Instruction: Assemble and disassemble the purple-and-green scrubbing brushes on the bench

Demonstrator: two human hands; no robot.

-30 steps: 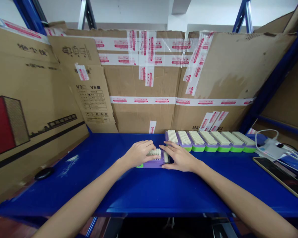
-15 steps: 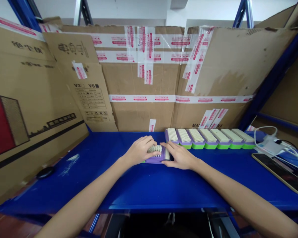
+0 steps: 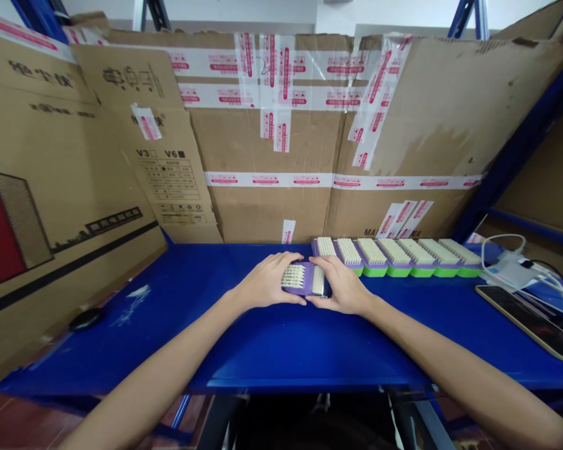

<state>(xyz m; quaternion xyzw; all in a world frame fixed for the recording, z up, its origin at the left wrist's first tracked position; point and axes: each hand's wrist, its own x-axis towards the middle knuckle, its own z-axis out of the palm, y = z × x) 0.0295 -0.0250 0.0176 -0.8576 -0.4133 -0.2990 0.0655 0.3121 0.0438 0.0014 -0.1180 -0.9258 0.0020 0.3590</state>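
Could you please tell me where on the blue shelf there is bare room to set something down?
Bare blue shelf lies in front of both hands, and left between the left hand and the cardboard sheet. Crowded: the brush row at the back, phone and cables right.

both forearms reach forward and converge, left hand point(image 3: 266, 282) and right hand point(image 3: 343, 289) curled, fingers bent inward.

Bright even light, sharp centre, edges bowed (wide lens)
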